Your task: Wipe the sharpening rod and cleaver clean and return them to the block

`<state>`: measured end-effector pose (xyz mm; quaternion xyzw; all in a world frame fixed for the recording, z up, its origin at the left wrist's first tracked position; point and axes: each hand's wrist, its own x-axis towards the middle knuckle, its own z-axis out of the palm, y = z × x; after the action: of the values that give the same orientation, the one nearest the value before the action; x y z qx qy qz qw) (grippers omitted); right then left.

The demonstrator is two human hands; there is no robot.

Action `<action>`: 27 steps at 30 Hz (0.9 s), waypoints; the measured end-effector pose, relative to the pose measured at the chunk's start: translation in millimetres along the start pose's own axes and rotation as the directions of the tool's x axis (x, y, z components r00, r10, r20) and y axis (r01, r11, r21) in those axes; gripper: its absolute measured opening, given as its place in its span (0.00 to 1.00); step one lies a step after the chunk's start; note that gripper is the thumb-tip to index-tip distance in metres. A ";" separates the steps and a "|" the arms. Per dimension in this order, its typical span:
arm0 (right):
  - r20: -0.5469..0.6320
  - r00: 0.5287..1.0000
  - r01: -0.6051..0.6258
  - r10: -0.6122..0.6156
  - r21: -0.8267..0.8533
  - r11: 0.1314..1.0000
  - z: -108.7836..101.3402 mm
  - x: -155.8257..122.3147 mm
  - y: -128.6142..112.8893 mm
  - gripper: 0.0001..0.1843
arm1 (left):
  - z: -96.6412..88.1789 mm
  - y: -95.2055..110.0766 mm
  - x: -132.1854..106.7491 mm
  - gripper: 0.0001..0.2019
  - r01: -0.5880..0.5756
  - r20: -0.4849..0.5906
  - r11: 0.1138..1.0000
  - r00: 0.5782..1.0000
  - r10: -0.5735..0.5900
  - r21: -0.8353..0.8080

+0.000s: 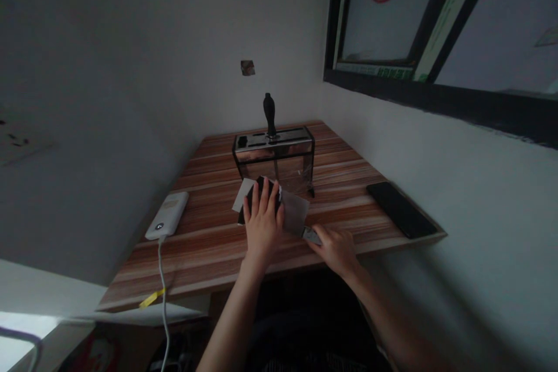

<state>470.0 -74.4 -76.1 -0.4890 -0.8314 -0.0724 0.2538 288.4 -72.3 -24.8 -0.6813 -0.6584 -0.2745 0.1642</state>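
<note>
Held in my right hand (335, 247) is the grey handle (311, 236) of what looks like a cleaver, fingers closed round it. Its broad grey blade (295, 209) reaches left over the table. My left hand (262, 221) lies with fingers stretched and spread on a black flat piece (250, 204), whose material I cannot make out. A pale flat edge (243, 193) sticks out to the left of that piece. Just behind both hands stands a clear-sided knife block (274, 154) with a metal top; a black knife handle (269, 115) rises from it.
The wood-grain table (209, 165) fits between two walls. A white power bank (169, 213) with a cable (161, 273) lies at left, near a yellow tag (151, 299) at the front edge. A black phone (401, 209) lies at right. A dark window frame (418, 84) is above.
</note>
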 end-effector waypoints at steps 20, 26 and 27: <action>-0.024 0.999 0.025 -0.025 -0.015 1.000 2.5 -0.8 0.6 0.08 | -3.4 -38.2 10.3 0.25 0.061 -0.065 0.998 0.996 -0.060 0.005; -0.043 0.999 0.028 -0.029 -0.030 0.999 4.1 -0.9 0.7 0.08 | 2.8 -25.3 2.5 0.25 0.016 -0.053 1.000 0.998 -0.016 0.008; -0.042 0.999 0.027 -0.028 -0.031 0.999 3.9 -0.8 0.7 0.08 | 3.8 -21.2 0.8 0.25 0.000 -0.043 1.000 0.999 0.001 0.006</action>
<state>469.5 -73.3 -80.0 -0.4797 -0.8312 -0.0987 0.2631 268.1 -67.7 -30.3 -0.6750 -0.6554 -0.2870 0.1802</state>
